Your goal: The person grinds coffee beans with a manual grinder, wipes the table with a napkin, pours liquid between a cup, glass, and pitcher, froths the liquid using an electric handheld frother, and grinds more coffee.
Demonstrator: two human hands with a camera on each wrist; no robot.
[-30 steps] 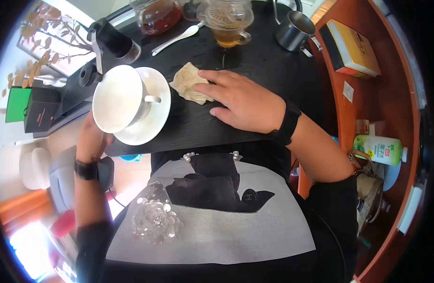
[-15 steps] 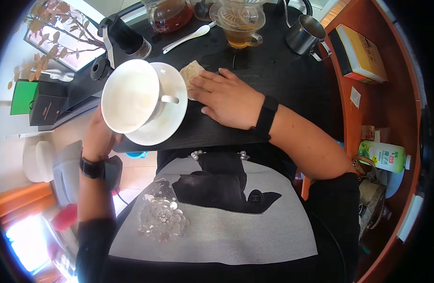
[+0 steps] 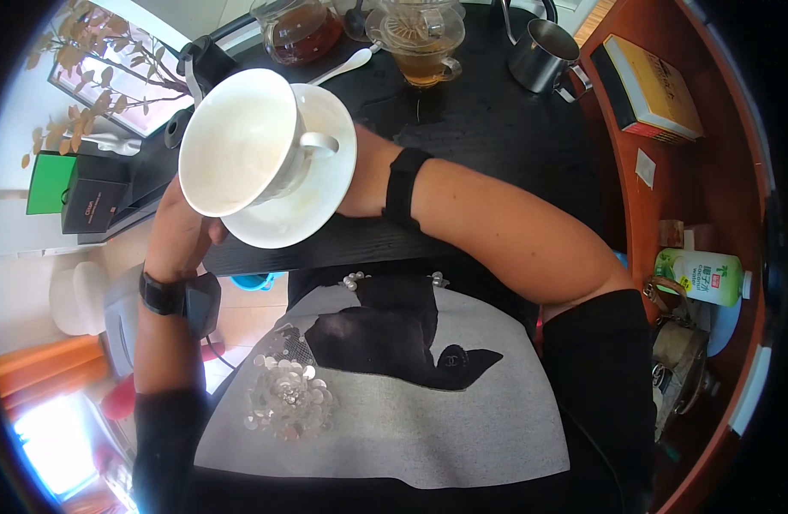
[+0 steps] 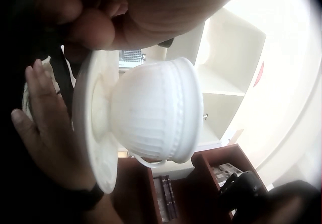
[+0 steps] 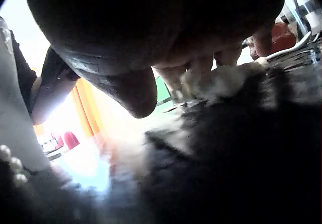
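My left hand (image 3: pixel 178 233) holds a white saucer (image 3: pixel 330 184) from below and the side, up over the near left of the table. On the saucer stands a white teacup (image 3: pixel 231 146), tilted in the head view, its small handle toward the right. Ribbing and a beaded band show on the cup in the left wrist view. Below the saucer, my right hand (image 4: pixel 53 143) lies with straight fingers on a crumpled beige cloth (image 5: pixel 221 83) on the black tabletop (image 3: pixel 514 180). In the head view the saucer hides those fingers and the cloth.
Along the back stand a glass pot (image 3: pixel 300 34) of reddish tea, a white spoon (image 3: pixel 351 62), a glass dripper (image 3: pixel 420 30) over a cup of amber liquid, and a steel pitcher (image 3: pixel 544 58). A black grinder (image 3: pixel 207 64) is at the left. Right, a wooden shelf holds a yellow box (image 3: pixel 651 90).
My right hand has slid left with the cloth, passing under the saucer in the head view. The left hand has brought the cup and saucer slightly rightward and farther from me.
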